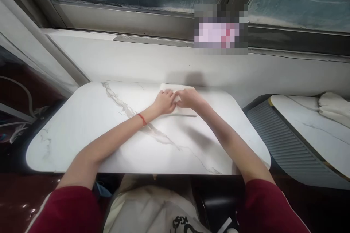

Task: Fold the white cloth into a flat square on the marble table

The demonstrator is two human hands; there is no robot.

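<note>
White cloth [185,111] directly under both hands, far edge of worktop [68,131], long axis unclear. Your L hand [166,102] is on its left part, R hand [188,98] its right, equally near; fingers curled, can't tell if gripping.

Wearer's pale cream cloth garment [147,209]: black printed letters [180,222], apparently "KGS"
Larger black mark [190,228] beside them: cut off, unreadable
</note>
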